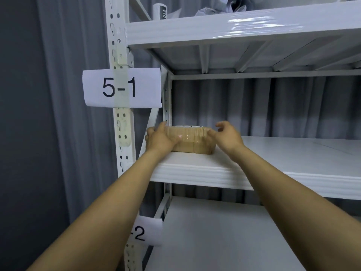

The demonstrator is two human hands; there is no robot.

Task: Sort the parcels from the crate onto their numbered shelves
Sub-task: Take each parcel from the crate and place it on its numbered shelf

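Grey curtain [293,106] hangs behind a white metal rack, and on its front post [122,124], up and to the left of my hands, is taped a paper label "5-1" [121,88]. The parcel [192,141], a flat brown box wrapped in clear tape, lies on the shelf [273,153] at the level of that label, directly between my two hands and at the left end of the board, close to the post. Its long axis runs from left to right, so it is parallel to the front edge of the shelf, and one short end is turned to each hand. My left hand [160,139] holds the left end, with the fingers over the far top corner and the thumb flat on the front face. My right hand [229,136] is just beside the right end, with loosely curled fingers that hold nothing; whether the thumb touches the corner I cannot tell. So the left hand is the nearer one and the only one that has a real hold. I judge that the parcel is already resting on the board, so the coming move should be only to let go with the left hand and draw both arms straight back toward me. The crate is not in view.
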